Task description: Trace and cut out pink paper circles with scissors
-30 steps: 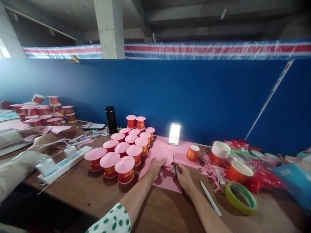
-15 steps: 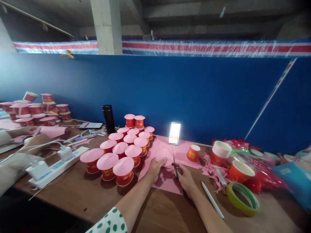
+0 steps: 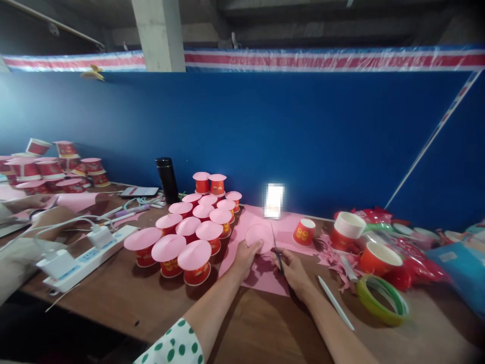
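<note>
My left hand pinches the near edge of a round pink paper disc, thumb on top. In my right hand is a pair of dark scissors, its blades pointing away from me along the disc's right edge. Both hands are above a large pink paper sheet on the brown table. Left of them, several upside-down red paper cups stand in rows, each topped with a pink disc. One bare red cup is upside down on the sheet's right part.
Pink scraps, stacked cups, a tape roll and a white pen lie to the right. A power strip, black bottle and co-worker's arm are to the left. A blue partition stands behind.
The view has tilted down and shifted slightly. My left hand still pinches the disc, and the scissors stay at its right edge with little visible movement.
</note>
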`<state>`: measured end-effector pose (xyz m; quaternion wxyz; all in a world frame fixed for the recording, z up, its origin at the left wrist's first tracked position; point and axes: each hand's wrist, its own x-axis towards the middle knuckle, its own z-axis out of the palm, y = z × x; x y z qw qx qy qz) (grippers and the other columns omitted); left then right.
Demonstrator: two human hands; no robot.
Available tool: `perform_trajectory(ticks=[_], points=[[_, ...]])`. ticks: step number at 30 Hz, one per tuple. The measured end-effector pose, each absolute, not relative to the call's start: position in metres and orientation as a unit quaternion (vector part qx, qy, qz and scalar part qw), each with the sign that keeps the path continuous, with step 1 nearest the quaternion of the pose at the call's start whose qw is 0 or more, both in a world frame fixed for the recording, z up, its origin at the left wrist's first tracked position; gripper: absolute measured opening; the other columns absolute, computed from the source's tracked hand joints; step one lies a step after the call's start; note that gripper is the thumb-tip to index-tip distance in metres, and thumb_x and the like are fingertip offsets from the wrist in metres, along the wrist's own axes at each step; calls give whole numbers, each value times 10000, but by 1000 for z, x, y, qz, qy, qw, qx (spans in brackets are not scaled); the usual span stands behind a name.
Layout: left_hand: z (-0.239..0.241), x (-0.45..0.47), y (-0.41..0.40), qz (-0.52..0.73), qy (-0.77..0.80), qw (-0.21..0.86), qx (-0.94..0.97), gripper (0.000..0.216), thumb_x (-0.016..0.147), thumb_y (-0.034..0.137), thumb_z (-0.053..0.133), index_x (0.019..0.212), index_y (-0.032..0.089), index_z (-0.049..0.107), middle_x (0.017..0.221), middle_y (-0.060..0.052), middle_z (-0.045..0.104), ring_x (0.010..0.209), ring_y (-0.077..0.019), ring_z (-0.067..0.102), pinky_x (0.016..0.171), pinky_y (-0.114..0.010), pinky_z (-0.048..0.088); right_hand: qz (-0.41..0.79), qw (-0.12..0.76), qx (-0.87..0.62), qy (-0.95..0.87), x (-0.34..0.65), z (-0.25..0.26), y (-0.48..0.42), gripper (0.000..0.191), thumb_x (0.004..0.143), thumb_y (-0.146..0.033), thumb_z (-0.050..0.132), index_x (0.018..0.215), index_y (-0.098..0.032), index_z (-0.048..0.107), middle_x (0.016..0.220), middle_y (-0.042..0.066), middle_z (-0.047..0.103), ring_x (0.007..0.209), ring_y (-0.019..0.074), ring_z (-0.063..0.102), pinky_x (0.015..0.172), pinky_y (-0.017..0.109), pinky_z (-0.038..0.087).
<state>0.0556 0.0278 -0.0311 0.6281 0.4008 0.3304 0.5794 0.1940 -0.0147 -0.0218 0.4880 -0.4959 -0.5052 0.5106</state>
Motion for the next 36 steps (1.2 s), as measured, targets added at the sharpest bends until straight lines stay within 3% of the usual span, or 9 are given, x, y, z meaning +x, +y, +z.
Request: perform_trajectory(ticks=[10, 21, 36], points=[[-34, 56, 29, 579, 340, 616, 411, 393, 628, 406, 679, 817, 64, 637, 672, -97, 641, 515, -160, 565, 467, -268, 438, 538, 504, -490, -464, 193, -15, -18, 481, 622, -376, 676, 1024, -150, 537, 656, -9, 567, 487, 92, 490, 418, 204, 394], [-32, 56, 27, 583, 332, 620, 406, 433, 624, 406, 686, 859, 46, 629, 663, -101, 645, 528, -160, 569, 504, -276, 462, 538, 498, -492, -470, 192, -5, -22, 491, 656, -474, 620, 1020, -155, 543, 647, 0, 577, 461, 89, 492, 401, 196, 359], [-33, 55, 27, 583, 317, 613, 429, 415, 639, 382, 678, 888, 51, 638, 661, -89, 645, 536, -164, 579, 505, -278, 460, 534, 488, -509, -466, 191, -5, -22, 476, 644, -469, 630, 1004, -167, 551, 616, -9, 574, 419, 81, 462, 366, 187, 306]])
